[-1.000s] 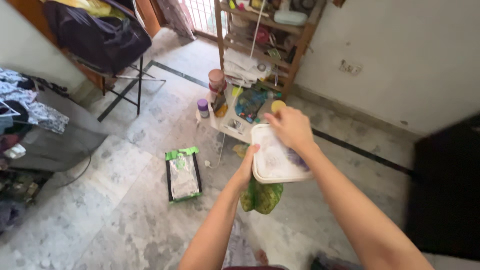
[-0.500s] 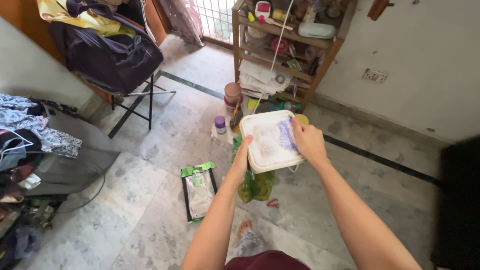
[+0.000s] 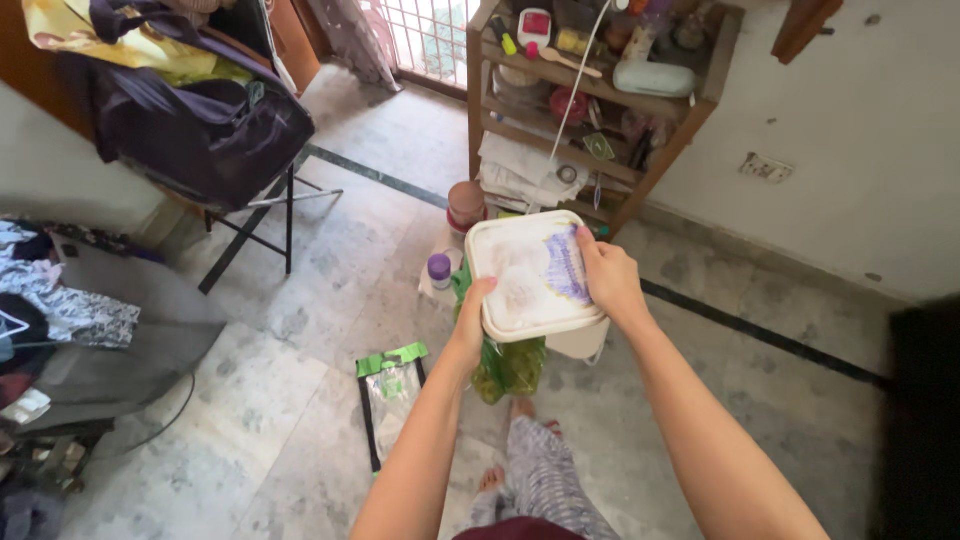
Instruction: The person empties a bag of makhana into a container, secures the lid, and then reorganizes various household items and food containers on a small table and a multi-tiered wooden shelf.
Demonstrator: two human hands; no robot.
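I hold a white rectangular plastic tub (image 3: 525, 275) with a lid bearing a purple print, flat in front of me at chest height. My left hand (image 3: 470, 315) grips its near left edge, thumb on top. My right hand (image 3: 608, 280) clasps its right side over the purple print. A green translucent bag (image 3: 508, 365) hangs from under the tub by my left hand; which fingers hold it is hidden.
A wooden shelf unit (image 3: 600, 100) packed with bottles and papers stands against the wall ahead. Jars (image 3: 466, 205) and a small purple-capped bottle (image 3: 439, 270) sit on the floor before it. A green-edged packet (image 3: 392, 390) lies on the marble floor. A chair (image 3: 200, 120) piled with bags stands left.
My hands and the tub have stayed together while the view shifted; the tub sits slightly higher and closer to the shelf. My right hand moved from the lid's top to its right side.
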